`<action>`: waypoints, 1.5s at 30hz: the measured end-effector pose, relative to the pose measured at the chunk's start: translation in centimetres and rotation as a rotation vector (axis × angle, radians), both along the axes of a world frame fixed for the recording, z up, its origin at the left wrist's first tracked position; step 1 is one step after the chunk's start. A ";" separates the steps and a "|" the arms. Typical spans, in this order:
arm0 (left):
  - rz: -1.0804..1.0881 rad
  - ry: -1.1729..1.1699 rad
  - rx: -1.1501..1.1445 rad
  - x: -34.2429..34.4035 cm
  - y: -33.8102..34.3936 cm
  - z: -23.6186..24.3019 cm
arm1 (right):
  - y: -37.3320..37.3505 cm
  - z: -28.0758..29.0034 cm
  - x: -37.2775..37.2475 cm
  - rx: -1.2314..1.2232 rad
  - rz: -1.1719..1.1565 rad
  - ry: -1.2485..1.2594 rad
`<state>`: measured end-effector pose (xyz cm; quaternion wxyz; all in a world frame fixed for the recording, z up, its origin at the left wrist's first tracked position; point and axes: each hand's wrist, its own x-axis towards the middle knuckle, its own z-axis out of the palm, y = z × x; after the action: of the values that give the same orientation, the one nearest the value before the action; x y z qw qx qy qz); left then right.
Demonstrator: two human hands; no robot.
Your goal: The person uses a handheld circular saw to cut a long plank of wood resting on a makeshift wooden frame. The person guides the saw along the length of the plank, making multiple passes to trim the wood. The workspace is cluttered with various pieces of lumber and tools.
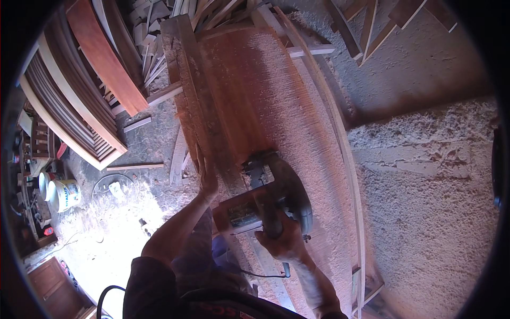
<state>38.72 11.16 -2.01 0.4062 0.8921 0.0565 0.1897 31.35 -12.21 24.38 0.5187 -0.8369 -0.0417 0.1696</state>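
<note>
A dark circular saw [289,183] rests on a large reddish wooden panel [234,90]; its motor housing [239,213] points left. My right hand [284,236] is closed around the saw's rear handle. A power cord [263,275] runs from behind that handle toward my body. Along the panel's left side lies a long, thick plank [186,69] dusted with shavings. My left hand [206,175] lies against the plank's side, fingers stretched forward along it, left of the saw. The blade's lower part is hidden. Pale sawdust covers the panel's right half.
Curved frames and a slatted wooden piece [79,111] lean at the left. Offcuts [154,21] are heaped at the far end. White buckets [64,194] stand on the sunlit floor. Sawdust [425,212] lies thick at right, beyond a long thin strip [340,133].
</note>
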 end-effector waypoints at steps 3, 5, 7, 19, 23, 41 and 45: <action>-0.011 -0.016 0.133 -0.3 0.2 -0.4 | 0.5 -0.1 0.7 -0.003 -0.004 0.003; -0.017 -0.035 0.126 -0.4 0.3 -0.5 | 0.7 -0.1 1.2 -0.006 -0.008 0.014; -0.025 -0.055 0.119 -0.4 0.3 -0.2 | 0.9 -0.1 1.7 -0.012 -0.010 0.018; -0.081 -0.013 0.201 -0.5 0.4 -1.6 | 2.5 0.3 4.7 0.001 -0.047 0.047; -0.106 0.002 0.192 -0.4 -0.1 -1.5 | 3.0 0.3 5.7 0.006 -0.025 0.042; -0.187 0.070 0.162 -1.5 -1.0 -1.2 | 5.4 -1.4 10.2 0.058 -0.017 -0.042; -0.200 0.079 0.150 -1.3 -0.9 -1.1 | 5.9 -0.7 11.4 0.010 -0.010 -0.001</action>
<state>37.39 10.26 -3.12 0.3528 0.9278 -0.0313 0.1168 42.77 -6.32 23.72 0.5237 -0.8346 -0.0388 0.1663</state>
